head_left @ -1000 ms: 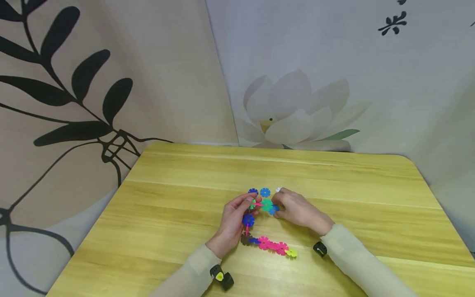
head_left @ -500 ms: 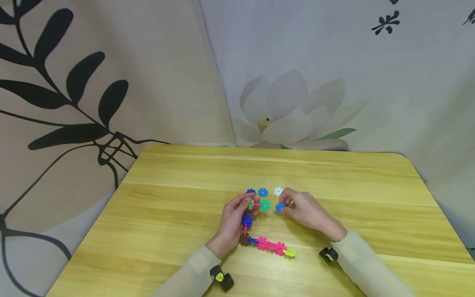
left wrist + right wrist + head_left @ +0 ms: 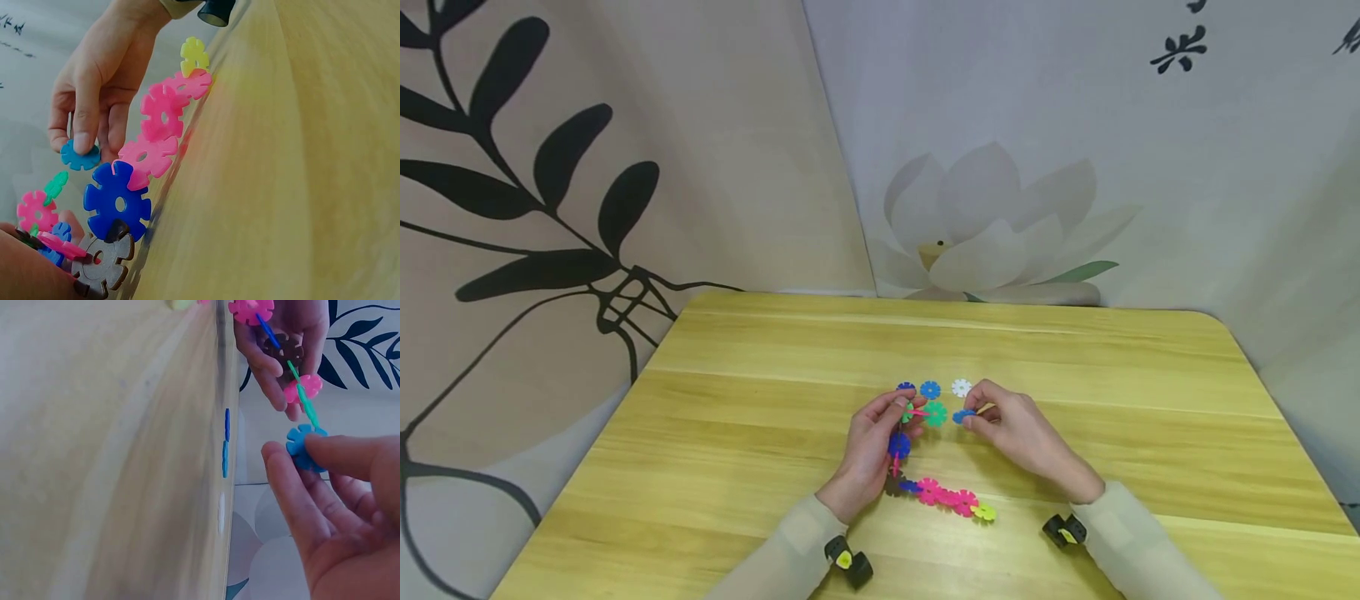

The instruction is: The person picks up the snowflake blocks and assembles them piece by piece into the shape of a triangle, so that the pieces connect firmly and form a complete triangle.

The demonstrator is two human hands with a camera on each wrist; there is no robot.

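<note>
My left hand [image 3: 867, 454] holds a linked chain of plastic snowflake discs, gripping it near its green end. The chain runs from a green disc [image 3: 936, 414] through pink, dark blue and brown discs [image 3: 106, 265] to several pink ones [image 3: 164, 112], ending in a yellow disc [image 3: 984, 513]. Between thumb and fingers my right hand [image 3: 1015, 429] pinches a loose light blue disc [image 3: 80, 157], a short way right of the green disc in the head view. In the right wrist view this blue disc overlaps the green one's end. Part of the chain is hidden by my left fingers.
Behind the hands, a dark blue disc [image 3: 906, 387], a blue disc [image 3: 930, 390] and a white disc [image 3: 961, 387] lie in a row on the wooden table [image 3: 760, 400]. A printed cloth backdrop [image 3: 737, 150] rises behind the table's far edge.
The right hand has drawn the light blue disc rightward from the green disc, uncovering the white disc, and then turned it flatter and slightly back left. The left hand keeps its hold on the chain.
</note>
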